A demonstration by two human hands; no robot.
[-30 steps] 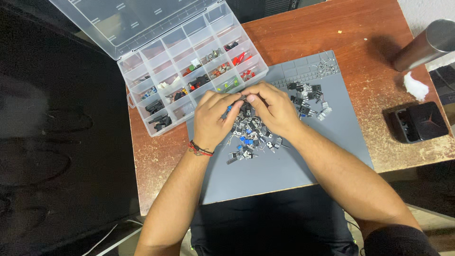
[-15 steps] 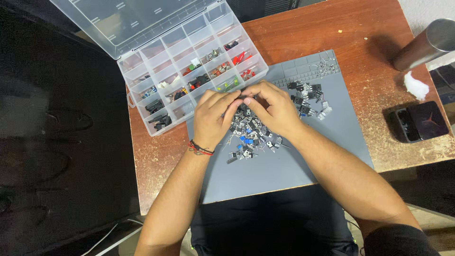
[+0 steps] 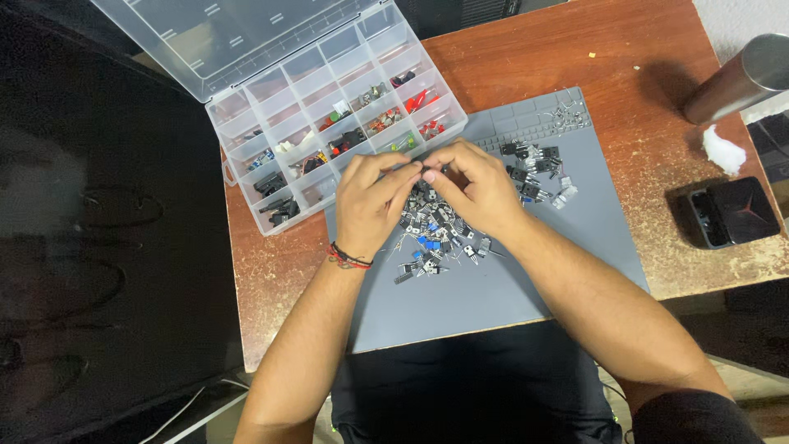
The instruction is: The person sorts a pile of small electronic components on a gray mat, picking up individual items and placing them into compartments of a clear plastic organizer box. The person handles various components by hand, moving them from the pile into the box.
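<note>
Over one grey mat (image 3: pixel 526 288), left hand (image 3: pixel 374 205) and right hand (image 3: pixel 472 189), grip contents unclear, two component heaps, one clear organiser box (image 3: pixel 329 123).

Bare forearms, no sleeves below the elbow; left hand (image 3: pixel 371 205) wears a red-and-dark cord bracelet (image 3: pixel 348 257) at the wrist; right hand (image 3: pixel 477 191) unadorned; dark trousers (image 3: pixel 468 386).

A worn reddish-brown wooden tabletop (image 3: pixel 641 90) spreads out beyond the fingers. Left of them lies dark floor (image 3: pixel 107 247), and a pale wall (image 3: pixel 731 16) shows far right.
</note>
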